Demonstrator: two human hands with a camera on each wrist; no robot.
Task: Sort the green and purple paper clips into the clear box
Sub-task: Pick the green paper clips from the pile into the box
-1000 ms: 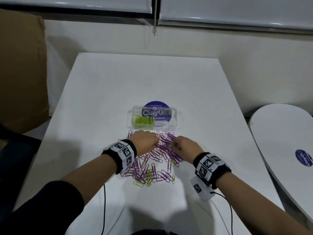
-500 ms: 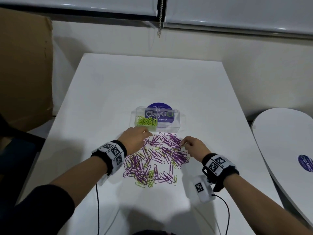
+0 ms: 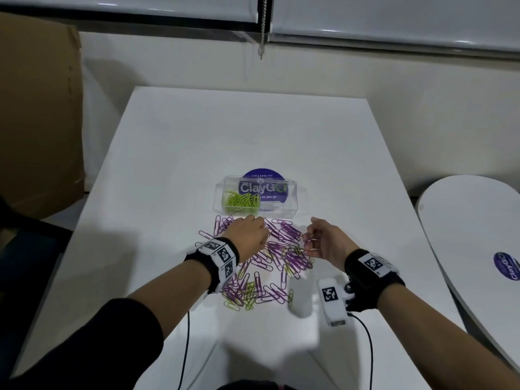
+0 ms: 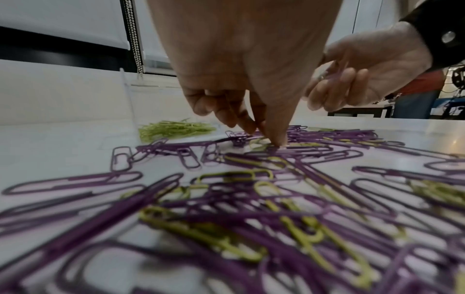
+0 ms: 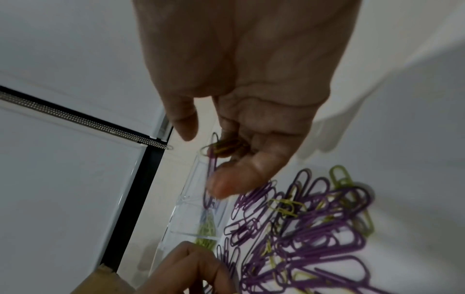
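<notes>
Right hand (image 3: 326, 243) lifted, grasping purple clip (image 5: 212, 159) for the clear box (image 3: 292, 204); left hand (image 4: 251, 111) pinching into pile (image 3: 281, 257), isolating 1 clip.

Table (image 3: 174, 170): box (image 3: 292, 205) at centre, clips inside its left half; loose clips (image 3: 270, 266) heaped just before it.
</notes>
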